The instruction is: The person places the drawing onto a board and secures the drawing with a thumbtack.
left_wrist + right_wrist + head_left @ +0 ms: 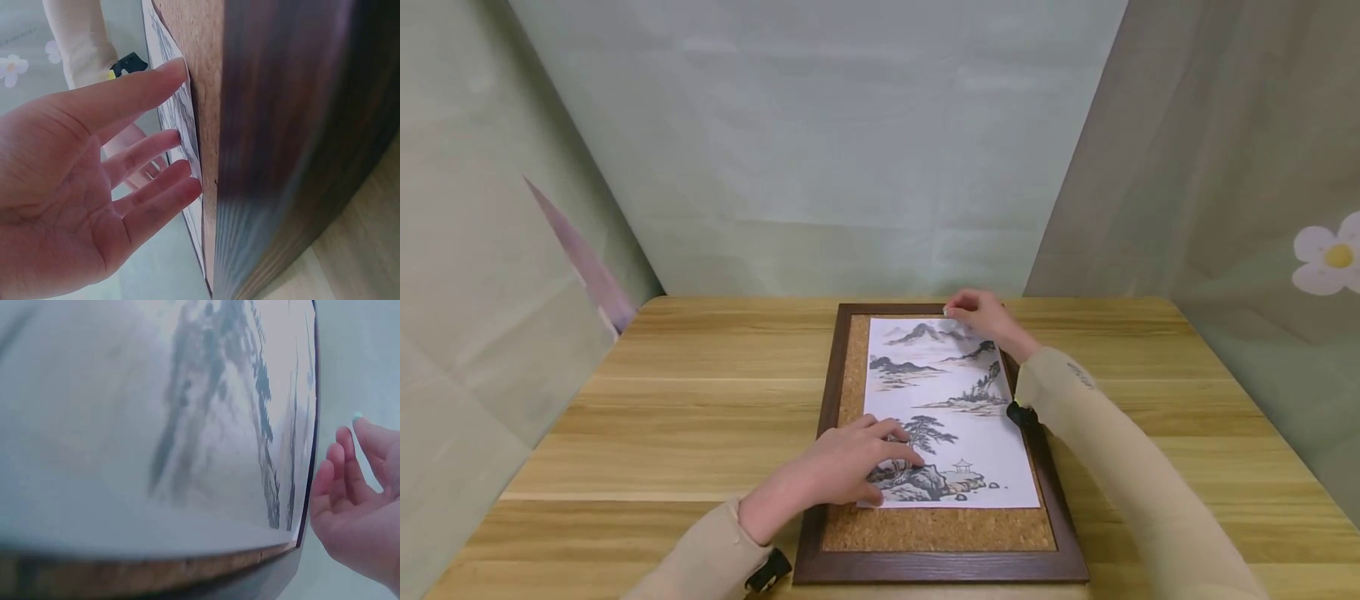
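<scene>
Now my left hand (842,467) lies flat on the lower left part of the ink landscape print (947,412), fingers straight and spread, tips pressing the paper down near the painted rocks and pine. From the left wrist view, those fingertips (178,65) touch the sheet right where it meets the cork board (925,529), and the palm is open, holding nothing.

Up at the far end, my right hand (981,312) sits at the top edge of the print, by the upper right corner. Its fingers are curled over something small and pale at the tips, though I cannot tell what that is. In the right wrist view a small pale-blue bit (357,416) shows at one fingertip, the fingers bent loosely just beside the frame's dark edge.

The print lies lengthwise on the cork, nearly centred, with bare cork showing on the left and along the near end. Around the cork runs a dark wooden frame (940,571), lying flat on the light wooden bench (700,400), roughly in the middle. Pale green fabric screens (820,142) stand behind and at both sides; the right one carries a white flower (1326,254).
</scene>
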A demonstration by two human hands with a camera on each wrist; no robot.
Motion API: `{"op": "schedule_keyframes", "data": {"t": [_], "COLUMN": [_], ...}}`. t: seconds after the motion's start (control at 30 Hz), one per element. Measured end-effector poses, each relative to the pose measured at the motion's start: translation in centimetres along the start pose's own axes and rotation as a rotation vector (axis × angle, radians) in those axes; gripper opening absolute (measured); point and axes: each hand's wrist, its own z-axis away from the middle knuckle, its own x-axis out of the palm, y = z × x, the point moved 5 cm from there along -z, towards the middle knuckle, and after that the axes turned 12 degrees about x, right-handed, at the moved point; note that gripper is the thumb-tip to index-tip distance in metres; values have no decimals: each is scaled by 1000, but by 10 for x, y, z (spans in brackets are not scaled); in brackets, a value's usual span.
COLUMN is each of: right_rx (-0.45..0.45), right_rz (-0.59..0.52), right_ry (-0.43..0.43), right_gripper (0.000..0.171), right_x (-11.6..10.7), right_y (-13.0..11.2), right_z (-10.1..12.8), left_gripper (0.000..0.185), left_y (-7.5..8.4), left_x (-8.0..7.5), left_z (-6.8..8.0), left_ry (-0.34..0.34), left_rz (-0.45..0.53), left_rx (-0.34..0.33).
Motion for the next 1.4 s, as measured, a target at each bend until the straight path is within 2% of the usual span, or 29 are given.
{"op": "schedule_keyframes", "data": {"t": [0.2,0.37,0.6,1.0,1.4], "right_rx": [29,57,34,40,44], "right_rz": [-15,40,125,221,236], "right_ry": [-48,-61,-96,-61,-57], "right_gripper": [18,15,13,12,15], "right_x": [7,11,21,23,22], "right_y": [1,3,1,-7,-10], "right_z": [-4,-10,-17,-16,-11], "left_gripper": [62,62,61,61,61], "left_y": [2,2,1,1,5], "left_x": [0,-1,-1,0,-1], "left_z": [0,1,3,3,3], "left_ry": [2,14,1,-4,8], "left_rz": [1,-3,-6,3,-14], "left_rx": [3,8,7,1,18]}}
